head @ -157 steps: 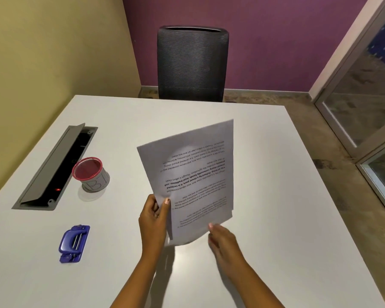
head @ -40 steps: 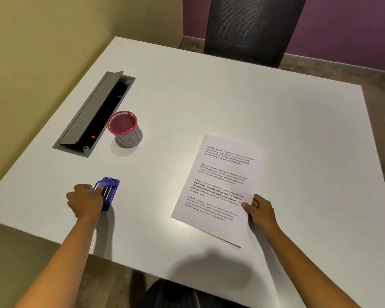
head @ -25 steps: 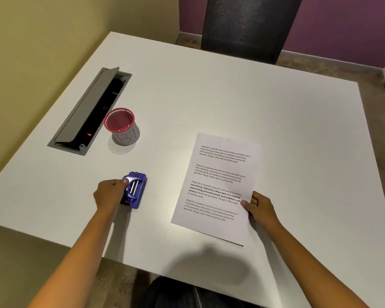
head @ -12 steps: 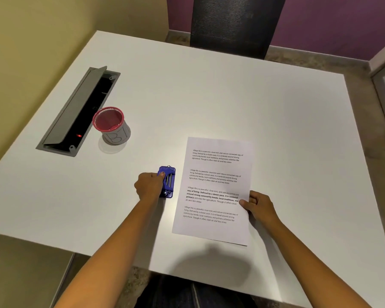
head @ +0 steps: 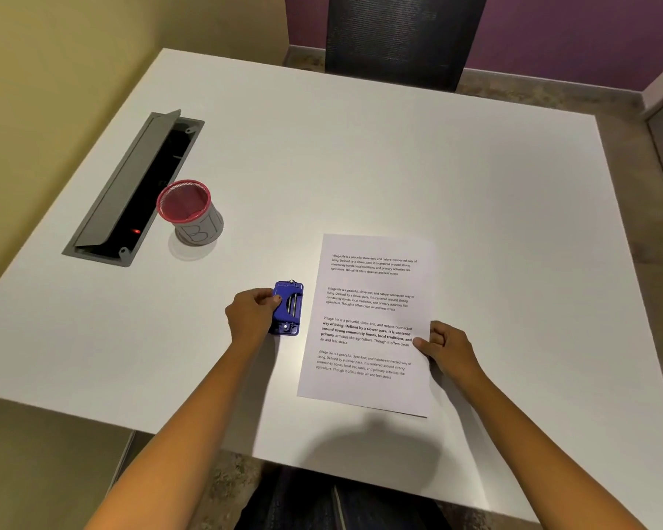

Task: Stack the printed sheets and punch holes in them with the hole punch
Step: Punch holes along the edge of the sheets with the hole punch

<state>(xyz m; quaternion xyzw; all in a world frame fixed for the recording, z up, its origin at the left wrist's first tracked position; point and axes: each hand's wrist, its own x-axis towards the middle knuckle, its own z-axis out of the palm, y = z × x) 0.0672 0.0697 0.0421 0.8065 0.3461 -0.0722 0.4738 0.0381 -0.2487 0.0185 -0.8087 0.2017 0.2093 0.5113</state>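
Head view, near to far. Two bare forearms enter from the bottom edge, hands well apart. Right hand [head: 446, 346], lower right of centre, pins the right edge of the stack of white printed sheets [head: 368, 323], thumb on top; fingers curled, whether any are tucked under the paper I cannot tell. Stack lies flat on the white rectangular table [head: 399, 166], long axis running near-to-far, text upright to the wearer. Left hand [head: 251, 313], at centre frame, grips the small blue metal hole punch [head: 288, 307] from its left side, fingers closed on it. Punch sits on the table just beside the stack's left long edge, a narrow gap between, its long axis parallel to that edge. Left hand is the nearer one; likely next is sliding the punch rightward onto the margin. Farther off, upper left: a red-rimmed mesh cup [head: 190, 212].
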